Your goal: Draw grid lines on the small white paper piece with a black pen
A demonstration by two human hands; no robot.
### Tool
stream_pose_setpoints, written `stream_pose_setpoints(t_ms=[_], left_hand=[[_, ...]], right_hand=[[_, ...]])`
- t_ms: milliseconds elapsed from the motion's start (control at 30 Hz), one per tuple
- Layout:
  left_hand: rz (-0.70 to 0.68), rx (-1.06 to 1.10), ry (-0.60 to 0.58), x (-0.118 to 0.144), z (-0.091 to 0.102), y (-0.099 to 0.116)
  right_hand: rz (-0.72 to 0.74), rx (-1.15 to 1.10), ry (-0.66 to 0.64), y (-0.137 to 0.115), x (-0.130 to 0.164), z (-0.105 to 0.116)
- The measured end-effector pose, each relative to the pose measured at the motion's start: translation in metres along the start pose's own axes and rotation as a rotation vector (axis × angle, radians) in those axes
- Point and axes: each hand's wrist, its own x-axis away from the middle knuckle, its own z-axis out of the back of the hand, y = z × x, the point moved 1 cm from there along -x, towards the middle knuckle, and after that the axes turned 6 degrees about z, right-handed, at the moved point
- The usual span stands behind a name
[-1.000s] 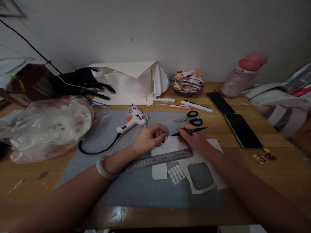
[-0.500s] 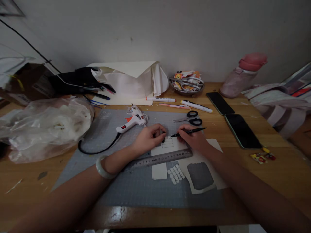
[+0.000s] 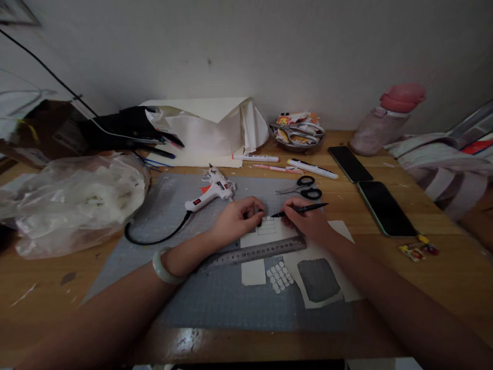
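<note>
- Nearest the camera, two bare forearms reach up from the lower corners onto a grey mat; beyond its near edge a strip of bare table shows.
- Just below centre lie small white pieces, a paper scrap and a sheet with a grey patch.
- Above them a steel ruler lies aslant, touching the white card.
- At centre, the left hand, fingers curled narrow, presses the card's upper left corner; whether it pinches something small, I cannot tell.
- Right hand grips a black pen, tip at a drawn grid on the card.
- Risk: the card could shift under the pen if the left fingers ease, skewing the line; a wrist could nudge the ruler or scatter the pieces.
- Room is tight: scissors and a glue gun sit just above the hands, its cord looping left.
- Two phones lie right; a plastic bag crowds the left.
- Farthest, markers, a bowl and a pink bottle line the wall.
</note>
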Motion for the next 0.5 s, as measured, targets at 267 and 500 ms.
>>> stream_pose_setpoints(t_ms=[267, 500], left_hand=[[0.003, -0.015, 0.005, 0.0002, 0.0007, 0.0013], [0.001, -0.015, 0.009, 0.0007, 0.0008, 0.0023]], right_hand=[[0.009, 0.001, 0.007, 0.0005, 0.0002, -0.0002], [-0.001, -0.005, 0.019, -0.0001, 0.0008, -0.0004]])
